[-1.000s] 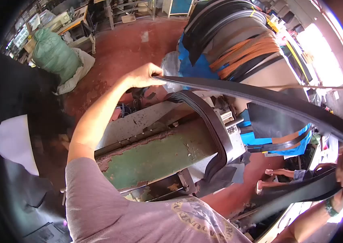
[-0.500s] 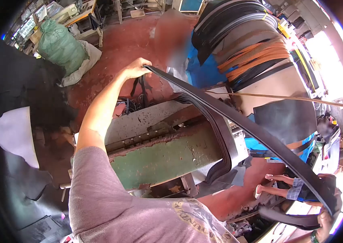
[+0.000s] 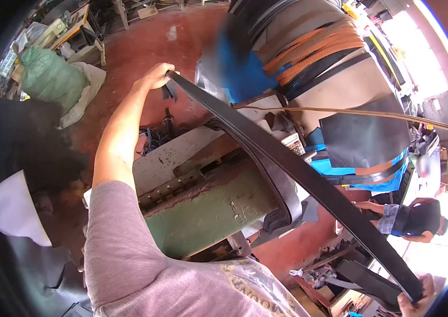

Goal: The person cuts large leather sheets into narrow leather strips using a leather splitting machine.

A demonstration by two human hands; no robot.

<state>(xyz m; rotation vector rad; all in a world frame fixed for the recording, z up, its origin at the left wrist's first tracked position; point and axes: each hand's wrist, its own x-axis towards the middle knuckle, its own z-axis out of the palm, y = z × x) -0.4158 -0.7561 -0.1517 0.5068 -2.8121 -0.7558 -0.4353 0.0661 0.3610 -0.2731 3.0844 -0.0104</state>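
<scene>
A long dark strap [image 3: 287, 158], smooth like leather, is stretched diagonally between my hands. My left hand [image 3: 158, 75] pinches its far end, arm held straight out. At the lower right my right hand [image 3: 418, 297] is closed around the other end, thumb on the near side. More dark strips [image 3: 369, 280] fan out beside the right hand and overlap it in this view. Under the stretched strap, a stack of similar dark straps [image 3: 276, 185] hangs over the green machine bed [image 3: 208, 216], its worn edge showing bare patches.
A large roll wrapped with orange bands [image 3: 313, 50] and dark sheets stands at upper right. A thin brown cord [image 3: 350, 111] crosses in front of it. A green sack [image 3: 52, 74] rests on the red floor [image 3: 144, 39]. Another person [image 3: 414, 217] stands at the right.
The view has shifted, and both hands now appear farther left, with the strap still taut between them. More loose strips show beside my right hand. The other person appears more fully in view.
</scene>
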